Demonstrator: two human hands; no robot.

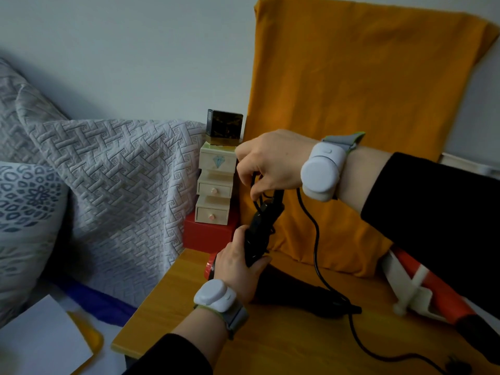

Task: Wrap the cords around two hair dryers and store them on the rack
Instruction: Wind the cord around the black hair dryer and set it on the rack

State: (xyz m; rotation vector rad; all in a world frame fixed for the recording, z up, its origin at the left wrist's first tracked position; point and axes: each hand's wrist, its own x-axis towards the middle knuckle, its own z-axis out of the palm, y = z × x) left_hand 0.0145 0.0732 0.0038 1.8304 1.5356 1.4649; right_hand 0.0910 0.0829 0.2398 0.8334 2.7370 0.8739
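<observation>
My left hand grips the black handle of a hair dryer, held upright over the wooden table; a red part of the dryer shows beside my palm. My right hand is above it, fingers pinched on the black cord, with loops of cord lying around the handle. The loose cord drops to the table and runs to the plug at the bottom right. A second dark dryer-like shape lies on the table below my hands. The white rack stands at the right, partly hidden by my right sleeve.
An orange cloth hangs behind the table. Stacked small boxes and mini drawers stand on a red box at the back left corner. A quilted bedspread lies to the left. An orange-red and black piece rests on the rack.
</observation>
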